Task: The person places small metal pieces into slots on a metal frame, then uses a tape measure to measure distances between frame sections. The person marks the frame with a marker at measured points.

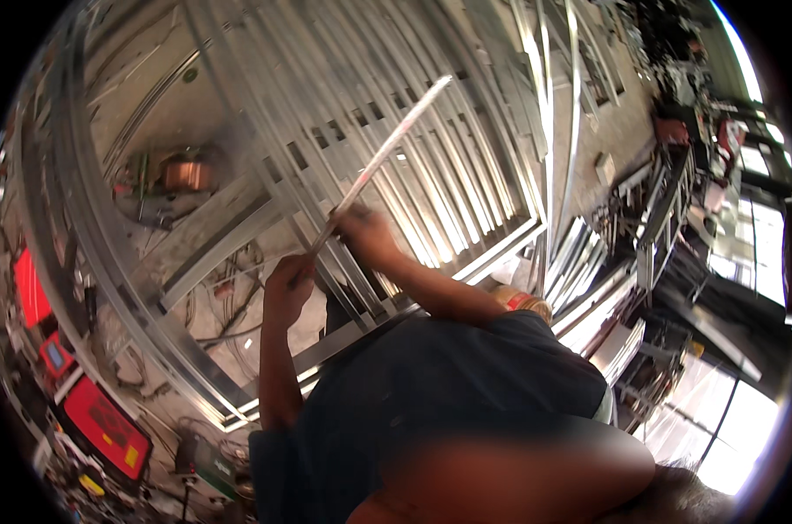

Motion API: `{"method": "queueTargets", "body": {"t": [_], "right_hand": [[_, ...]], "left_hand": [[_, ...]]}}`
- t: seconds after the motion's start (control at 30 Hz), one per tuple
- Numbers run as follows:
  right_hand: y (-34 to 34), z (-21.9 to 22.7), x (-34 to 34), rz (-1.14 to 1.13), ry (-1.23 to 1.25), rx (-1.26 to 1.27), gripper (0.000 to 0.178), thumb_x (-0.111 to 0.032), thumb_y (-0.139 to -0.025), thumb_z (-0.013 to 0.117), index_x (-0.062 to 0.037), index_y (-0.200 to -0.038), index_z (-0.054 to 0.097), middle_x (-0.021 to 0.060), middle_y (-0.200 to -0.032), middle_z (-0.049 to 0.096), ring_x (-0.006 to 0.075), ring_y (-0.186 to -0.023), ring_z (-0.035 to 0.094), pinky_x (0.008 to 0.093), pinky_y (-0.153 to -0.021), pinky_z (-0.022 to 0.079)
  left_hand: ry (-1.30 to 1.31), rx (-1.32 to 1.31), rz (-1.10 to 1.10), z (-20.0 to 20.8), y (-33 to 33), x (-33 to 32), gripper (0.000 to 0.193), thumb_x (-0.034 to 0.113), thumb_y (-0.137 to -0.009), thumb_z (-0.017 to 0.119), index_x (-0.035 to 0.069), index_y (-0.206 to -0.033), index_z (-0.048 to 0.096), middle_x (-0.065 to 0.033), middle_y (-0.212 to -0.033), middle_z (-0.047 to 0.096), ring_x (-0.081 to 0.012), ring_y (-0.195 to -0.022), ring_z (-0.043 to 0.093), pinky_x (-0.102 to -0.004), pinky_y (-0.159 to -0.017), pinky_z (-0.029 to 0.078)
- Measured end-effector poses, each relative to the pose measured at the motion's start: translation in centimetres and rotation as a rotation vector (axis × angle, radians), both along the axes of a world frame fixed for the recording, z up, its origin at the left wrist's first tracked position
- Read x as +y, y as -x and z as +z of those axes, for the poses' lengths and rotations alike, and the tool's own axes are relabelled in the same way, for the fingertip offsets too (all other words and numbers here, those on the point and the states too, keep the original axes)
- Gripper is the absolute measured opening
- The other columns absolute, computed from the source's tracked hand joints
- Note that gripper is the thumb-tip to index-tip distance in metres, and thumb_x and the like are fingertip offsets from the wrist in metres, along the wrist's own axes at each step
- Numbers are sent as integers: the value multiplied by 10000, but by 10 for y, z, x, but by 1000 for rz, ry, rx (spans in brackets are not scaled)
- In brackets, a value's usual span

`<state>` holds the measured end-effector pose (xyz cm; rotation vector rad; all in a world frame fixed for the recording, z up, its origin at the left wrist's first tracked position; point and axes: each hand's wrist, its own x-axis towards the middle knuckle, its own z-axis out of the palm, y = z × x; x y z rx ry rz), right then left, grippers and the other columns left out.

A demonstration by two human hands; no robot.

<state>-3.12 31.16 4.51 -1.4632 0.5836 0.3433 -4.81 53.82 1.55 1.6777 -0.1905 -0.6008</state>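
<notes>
A long thin metal strip (396,140) slants up and to the right over a large metal frame (177,327) of square tubes and close-set parallel bars. My left hand (289,286) is closed around the strip's near end. Farther along, my right hand (367,236) grips the same strip, its fingers slightly blurred. The strip's far end is free above the bars. Part of the strip is hidden beneath my fingers.
A copper-coloured wire spool (186,173) lies within the frame at left. Outside its left edge stand a red machine (106,428) and a dark green box (205,467). Metal lengths (579,262) are piled at right. Cables (230,293) lie on the floor.
</notes>
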Motion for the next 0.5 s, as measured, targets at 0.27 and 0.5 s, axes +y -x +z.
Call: {"method": "queueTargets", "body": {"t": [0.27, 0.5], "right_hand": [[55, -33, 3, -152, -53, 148, 336, -322, -937, 644, 5, -991, 697, 98, -843, 701, 190, -761, 666, 322, -684, 526], [-26, -83, -159, -376, 225, 114, 242, -212, -895, 652, 18, -872, 722, 105, -765, 686, 163, -587, 620, 291, -518, 486]], "left_hand": [[-208, -27, -200, 0, 39, 41, 341, 93, -812, 665, 28, -1147, 679, -108, -957, 646, -244, -939, 634, -355, -839, 493], [-437, -60, -107, -35, 22, 133, 317, 85, -790, 702, 39, -1104, 709, -95, -912, 637, -218, -833, 633, -321, -757, 507]]}}
